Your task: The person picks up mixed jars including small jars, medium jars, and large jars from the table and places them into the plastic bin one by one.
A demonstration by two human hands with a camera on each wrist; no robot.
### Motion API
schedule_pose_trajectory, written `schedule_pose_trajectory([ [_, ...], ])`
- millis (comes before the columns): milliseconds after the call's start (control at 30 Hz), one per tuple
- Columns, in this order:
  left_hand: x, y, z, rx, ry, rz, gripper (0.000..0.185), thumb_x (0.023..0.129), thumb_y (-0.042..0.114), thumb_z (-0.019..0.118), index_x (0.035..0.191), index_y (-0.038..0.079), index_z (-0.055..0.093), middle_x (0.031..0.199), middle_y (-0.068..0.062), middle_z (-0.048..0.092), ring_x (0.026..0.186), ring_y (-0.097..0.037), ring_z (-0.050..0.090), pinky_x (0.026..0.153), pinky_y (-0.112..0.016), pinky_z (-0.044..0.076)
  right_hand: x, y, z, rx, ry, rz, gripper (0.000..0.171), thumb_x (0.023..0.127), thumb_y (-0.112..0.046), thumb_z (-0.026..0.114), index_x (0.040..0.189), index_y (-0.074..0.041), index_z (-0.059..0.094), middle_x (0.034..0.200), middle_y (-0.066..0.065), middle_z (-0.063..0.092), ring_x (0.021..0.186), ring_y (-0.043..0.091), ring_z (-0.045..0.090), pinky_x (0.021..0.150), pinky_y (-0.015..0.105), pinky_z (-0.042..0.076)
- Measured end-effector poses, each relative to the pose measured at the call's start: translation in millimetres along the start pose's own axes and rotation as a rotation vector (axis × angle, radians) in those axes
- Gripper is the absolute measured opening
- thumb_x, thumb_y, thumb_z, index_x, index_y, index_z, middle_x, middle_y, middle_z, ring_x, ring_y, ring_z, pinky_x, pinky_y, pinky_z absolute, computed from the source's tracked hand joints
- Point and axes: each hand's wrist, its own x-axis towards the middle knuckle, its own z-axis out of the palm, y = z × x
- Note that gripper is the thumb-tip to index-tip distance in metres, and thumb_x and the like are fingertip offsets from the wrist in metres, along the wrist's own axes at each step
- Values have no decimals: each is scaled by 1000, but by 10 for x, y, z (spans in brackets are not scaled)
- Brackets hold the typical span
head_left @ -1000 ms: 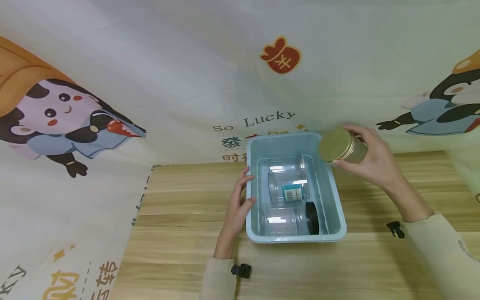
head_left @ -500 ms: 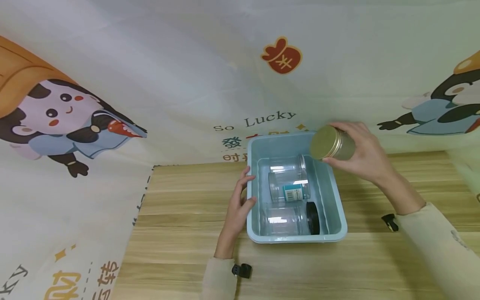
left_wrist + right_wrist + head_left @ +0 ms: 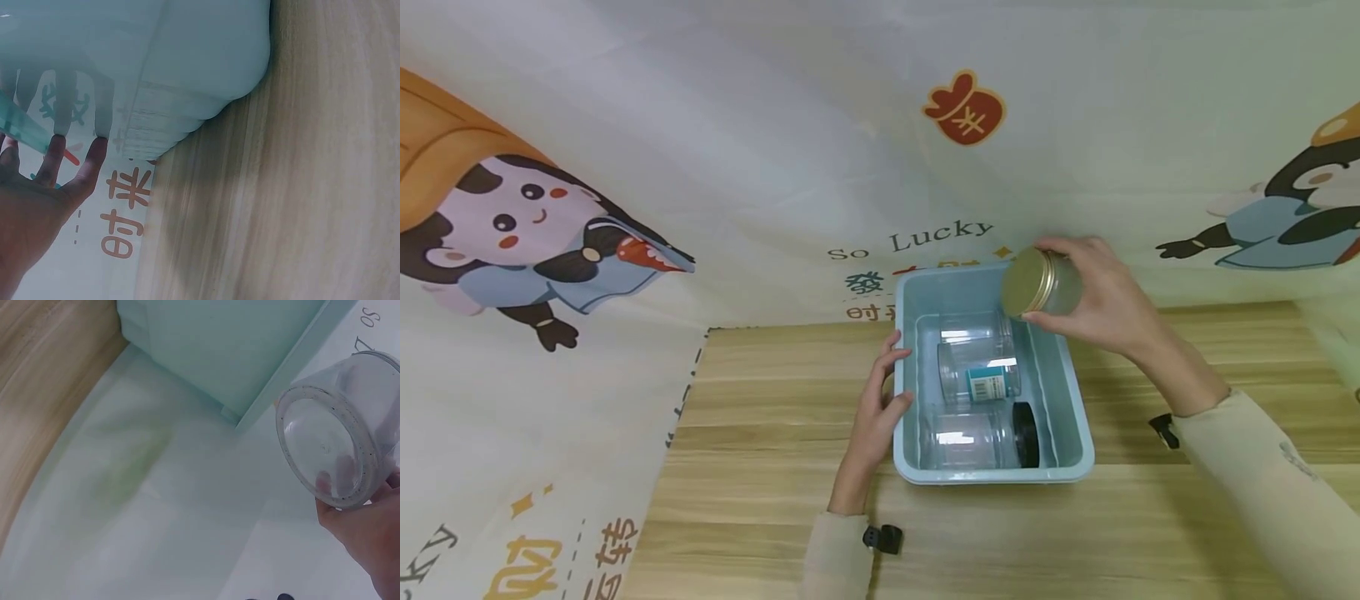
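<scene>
My right hand grips a clear jar with a gold lid round its body, above the back right corner of a light blue plastic bin. The jar is tilted, its lid facing left; in the right wrist view its round clear base shows. Fingertips of my left hand rest against the bin's left side. Inside the bin, three clear jars lie on their sides: one with a black lid in front, one with a teal label in the middle, and another behind, partly hidden.
The bin stands on a wood-grain table, close to a pale printed cloth hanging behind. More cloth hangs at the left. Black straps with buckles are at both wrists.
My right hand has carried the gold-lidded jar leftward from beyond the bin's right rim to over its back right corner. My left hand and the bin have stayed put.
</scene>
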Motion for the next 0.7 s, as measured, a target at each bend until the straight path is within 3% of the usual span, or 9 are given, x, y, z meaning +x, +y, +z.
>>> schedule_pose_trajectory([
  [67, -5, 53, -6, -5, -5, -7, 56, 87, 0, 50, 142, 12, 47, 163, 8, 24, 139, -31, 35, 100, -63, 40, 22, -6, 28, -8, -7, -9, 81, 64, -22, 93, 134, -7, 57, 124, 11, 62, 115, 29, 46, 91, 52, 43],
  [300, -2, -15, 6, -3, 0, 1, 56, 87, 1, 50, 141, 16, 48, 162, 11, 25, 138, -29, 37, 99, -60, 42, 97, 1, 120, -42, -31, -60, 81, 64, -27, 92, 134, -5, 58, 126, 12, 63, 115, 29, 47, 91, 53, 45],
  [567, 17, -8, 10, -24, -10, 3, 56, 87, -7, 48, 142, 2, 45, 164, -6, 21, 139, -39, 34, 98, -61, 42, 163, -13, 206, -45, -61, -94, 80, 65, -28, 92, 134, -5, 58, 126, 13, 64, 113, 30, 47, 91, 52, 45],
  [700, 11, -13, 1, -14, -3, -3, 57, 86, -7, 49, 142, 5, 45, 164, 0, 22, 139, -36, 35, 99, -61, 41, 195, -27, 253, -62, -70, -119, 81, 65, -30, 92, 133, -3, 57, 126, 15, 63, 114, 32, 47, 93, 53, 44],
])
